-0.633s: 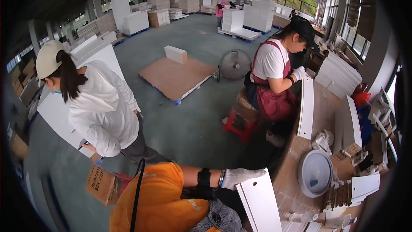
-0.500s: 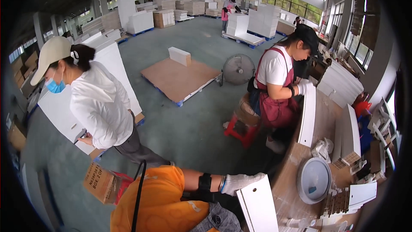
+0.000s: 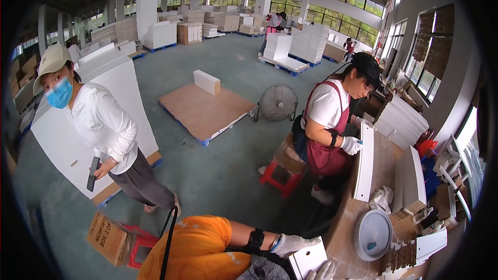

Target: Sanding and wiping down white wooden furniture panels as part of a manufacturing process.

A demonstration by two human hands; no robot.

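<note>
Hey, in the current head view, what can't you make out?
In the head view:
Flat white board with a dark round hole: lower end cut off by the lower edge.
White-gloved right hand: wrist cut off by the same edge.
White-gloved left hand: fingers underneath hidden by the board.
Small blue item at the white glove of the red-aproned co-worker: too small to identify.

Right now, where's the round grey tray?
In the head view, the round grey tray sits lower right on the brown table, right of the white board in the left hand, just below crumpled white wrapping.
</note>
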